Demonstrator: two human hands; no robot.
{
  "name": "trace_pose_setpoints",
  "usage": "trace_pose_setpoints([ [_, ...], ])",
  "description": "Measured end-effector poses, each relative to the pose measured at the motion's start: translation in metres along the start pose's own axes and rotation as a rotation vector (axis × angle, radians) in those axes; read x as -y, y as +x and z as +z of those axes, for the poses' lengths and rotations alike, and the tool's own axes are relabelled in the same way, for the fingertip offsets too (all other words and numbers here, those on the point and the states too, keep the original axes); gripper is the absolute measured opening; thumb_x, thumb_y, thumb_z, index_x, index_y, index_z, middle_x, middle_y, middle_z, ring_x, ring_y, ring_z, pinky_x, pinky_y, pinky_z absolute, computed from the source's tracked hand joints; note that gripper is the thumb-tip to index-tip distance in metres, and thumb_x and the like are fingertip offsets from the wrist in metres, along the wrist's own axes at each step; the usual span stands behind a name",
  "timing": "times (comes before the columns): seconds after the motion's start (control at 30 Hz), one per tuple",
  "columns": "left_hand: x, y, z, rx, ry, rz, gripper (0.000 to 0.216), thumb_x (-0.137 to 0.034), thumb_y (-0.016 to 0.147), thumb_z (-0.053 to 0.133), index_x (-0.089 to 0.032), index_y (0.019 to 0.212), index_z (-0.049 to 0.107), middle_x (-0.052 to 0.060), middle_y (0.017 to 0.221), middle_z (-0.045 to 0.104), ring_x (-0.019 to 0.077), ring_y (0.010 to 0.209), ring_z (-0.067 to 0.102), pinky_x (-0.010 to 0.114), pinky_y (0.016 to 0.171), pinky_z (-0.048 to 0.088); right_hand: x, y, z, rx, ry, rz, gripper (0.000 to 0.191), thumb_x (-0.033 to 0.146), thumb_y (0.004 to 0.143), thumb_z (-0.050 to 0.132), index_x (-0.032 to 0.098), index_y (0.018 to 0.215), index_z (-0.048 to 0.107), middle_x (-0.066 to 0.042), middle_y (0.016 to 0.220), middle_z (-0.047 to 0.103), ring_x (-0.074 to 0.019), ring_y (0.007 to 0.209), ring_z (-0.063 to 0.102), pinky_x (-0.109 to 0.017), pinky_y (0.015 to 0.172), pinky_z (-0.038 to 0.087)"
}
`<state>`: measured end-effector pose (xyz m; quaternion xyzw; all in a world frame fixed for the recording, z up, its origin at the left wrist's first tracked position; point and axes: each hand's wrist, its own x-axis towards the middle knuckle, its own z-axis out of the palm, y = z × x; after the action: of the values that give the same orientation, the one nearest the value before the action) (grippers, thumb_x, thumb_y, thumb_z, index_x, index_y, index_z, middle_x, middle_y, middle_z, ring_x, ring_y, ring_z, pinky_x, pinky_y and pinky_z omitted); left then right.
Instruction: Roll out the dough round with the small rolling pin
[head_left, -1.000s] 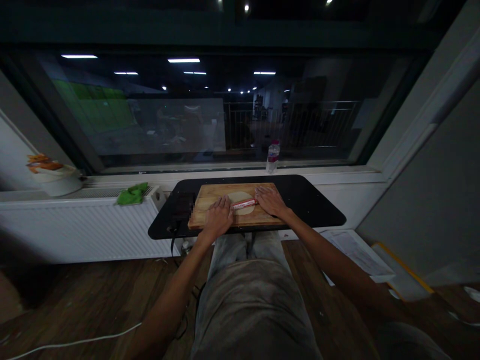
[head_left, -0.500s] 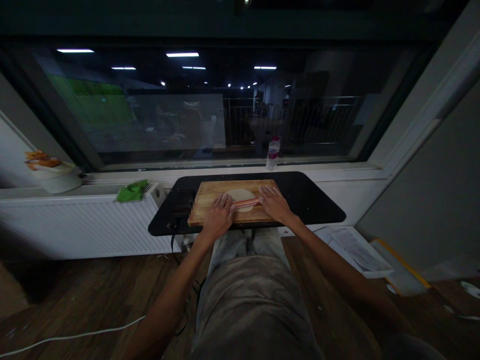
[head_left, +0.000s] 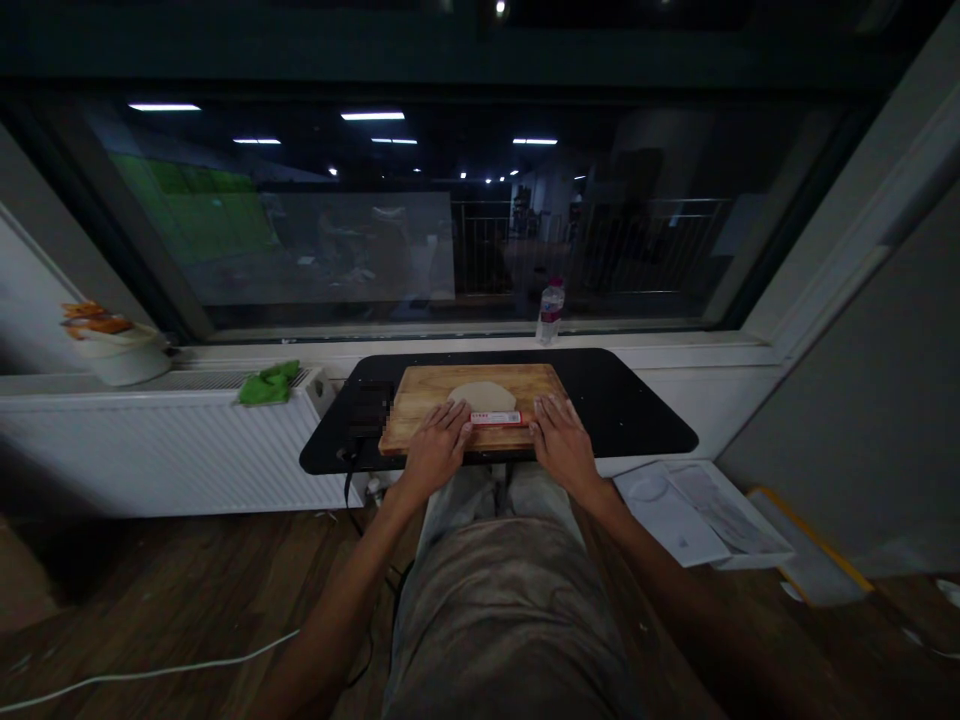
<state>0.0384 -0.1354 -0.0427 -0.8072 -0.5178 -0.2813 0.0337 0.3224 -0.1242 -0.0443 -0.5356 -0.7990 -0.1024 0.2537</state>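
a green cloth lies far left. on the wooden board the left hand rests open and flat on one end of the red rolling pin, the right hand open on the other. the pin lies at the near edge of the flat dough, probably soft and easily torn; the stiff pin is best pressed at both ends.

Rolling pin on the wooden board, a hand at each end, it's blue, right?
Not blue: the head view shows the rolling pin is red. It does lie on the wooden board, with the left hand and right hand at its ends.
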Motion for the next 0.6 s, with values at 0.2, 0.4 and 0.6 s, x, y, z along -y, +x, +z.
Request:
trace_pose_setpoints([
  [0.2,0.023,0.022,0.008,-0.014,0.005,0.063,0.052,-0.036,0.121,0.034,-0.019,0.157,0.068,0.011,0.169,0.065,0.0264,0.165,0.053,0.053,0.143,0.036,-0.004,0.014,0.003,0.003,-0.046,-0.012,0.066,0.035,0.119,0.025,0.003,0.168,0.056,-0.023,0.171,0.06,-0.0337,0.166,0.049,-0.057,0.142,0.03],
  [0.4,0.044,0.071,0.012,0.106,0.115,0.07,0.05,-0.034,0.12,0.033,-0.021,0.146,0.074,0.01,0.159,0.073,0.0268,0.159,0.059,0.049,0.14,0.038,-0.005,0.051,0.004,0.148,-0.146,0.065,0.065,0.034,0.121,0.023,0.001,0.157,0.066,-0.026,0.165,0.065,-0.0352,0.166,0.047,-0.058,0.141,0.025],
  [0.6,0.048,0.104,0.019,0.184,0.214,0.0,0.049,-0.034,0.118,0.039,-0.023,0.157,0.067,0.012,0.165,0.068,0.0351,0.168,0.047,0.057,0.138,0.038,-0.011,0.082,0.011,0.193,-0.217,0.123,0.065,0.035,0.12,0.023,0.004,0.161,0.063,-0.025,0.176,0.052,-0.0412,0.173,0.032,-0.073,0.139,0.018],
])
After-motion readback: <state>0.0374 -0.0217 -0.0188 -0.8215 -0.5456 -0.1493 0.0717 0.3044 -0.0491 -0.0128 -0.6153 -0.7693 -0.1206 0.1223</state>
